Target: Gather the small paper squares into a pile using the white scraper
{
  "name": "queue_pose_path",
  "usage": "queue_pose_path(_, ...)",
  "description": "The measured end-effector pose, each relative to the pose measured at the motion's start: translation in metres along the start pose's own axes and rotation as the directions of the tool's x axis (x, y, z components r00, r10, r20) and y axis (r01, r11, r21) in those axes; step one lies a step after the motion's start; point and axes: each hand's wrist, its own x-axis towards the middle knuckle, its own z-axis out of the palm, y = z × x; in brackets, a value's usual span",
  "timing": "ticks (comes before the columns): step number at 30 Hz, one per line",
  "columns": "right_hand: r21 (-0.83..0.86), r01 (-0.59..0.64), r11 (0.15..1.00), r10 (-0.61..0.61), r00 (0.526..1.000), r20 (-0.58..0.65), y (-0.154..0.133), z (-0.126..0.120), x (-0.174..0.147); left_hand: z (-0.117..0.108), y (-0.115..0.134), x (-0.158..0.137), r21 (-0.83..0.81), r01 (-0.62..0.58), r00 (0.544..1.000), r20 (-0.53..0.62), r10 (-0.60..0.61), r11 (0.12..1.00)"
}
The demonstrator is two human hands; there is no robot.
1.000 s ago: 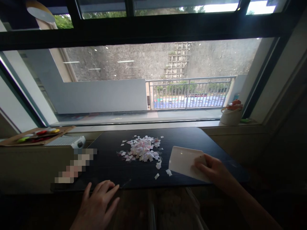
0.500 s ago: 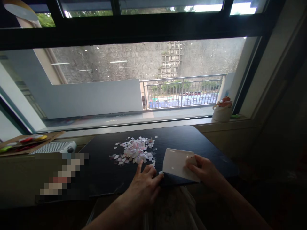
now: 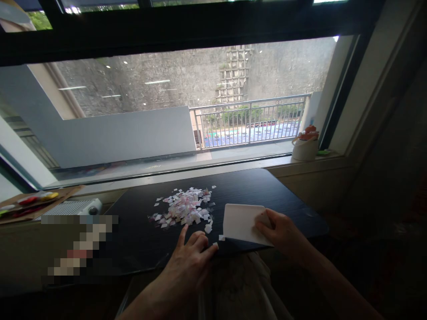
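Paper scraps [image 3: 187,206] are lying heaped on the black table [image 3: 256,186], just beyond the left hand [image 3: 191,254], the nearer one, whose fingers are resting partly spread, one touching a stray scrap [image 3: 215,245]; the right hand [image 3: 279,229] is pinching a white tray [image 3: 240,222] by its right end.

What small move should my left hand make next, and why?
Perhaps nudge the loose scrap leftward into the paper pile: it lies apart, by the white flat piece in your right hand, and your left hand is close.
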Motion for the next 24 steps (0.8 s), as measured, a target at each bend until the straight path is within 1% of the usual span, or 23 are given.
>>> queue_pose_path(3, -0.036, 0.024, 0.999, -0.025, 0.999, -0.02, 0.0, -0.004, -0.001, 0.001, -0.004, -0.001, -0.055, -0.019, 0.999, -0.048, 0.016, 0.998)
queue_pose_path(6, 0.002, 0.025, 1.0, -0.025, 0.999, -0.024, -0.001, -0.003, -0.001, -0.008, -0.006, 0.005, -0.1, 0.014, 0.996, -0.087, -0.023, 0.995)
queue_pose_path(10, 0.045, 0.038, 0.998, -0.037, 0.999, -0.038, -0.001, 0.008, 0.004, -0.019, -0.011, 0.021, -0.074, 0.144, 0.987, -0.059, -0.148, 0.987)
queue_pose_path(13, 0.051, 0.044, 0.998, -0.043, 0.999, -0.033, -0.001, 0.015, 0.007, -0.018, -0.015, 0.026, -0.04, 0.162, 0.986, -0.033, -0.164, 0.986)
queue_pose_path(15, 0.061, 0.053, 0.997, -0.05, 0.998, -0.048, 0.0, 0.017, 0.008, -0.017, -0.018, 0.025, -0.065, 0.161, 0.986, -0.039, -0.164, 0.985)
queue_pose_path(17, 0.074, 0.057, 0.996, -0.053, 0.997, -0.06, 0.001, 0.016, 0.007, -0.017, -0.019, 0.024, -0.113, 0.199, 0.978, -0.035, -0.204, 0.974)
queue_pose_path(21, 0.11, 0.027, 0.994, -0.021, 0.998, -0.059, 0.009, 0.014, 0.005, -0.022, -0.021, 0.03, -0.161, 0.322, 0.947, 0.044, -0.32, 0.933)
queue_pose_path(24, 0.149, -0.001, 0.989, 0.017, 0.995, -0.103, 0.018, 0.017, 0.008, -0.027, -0.021, 0.038, -0.147, 0.326, 0.945, 0.079, -0.318, 0.934)
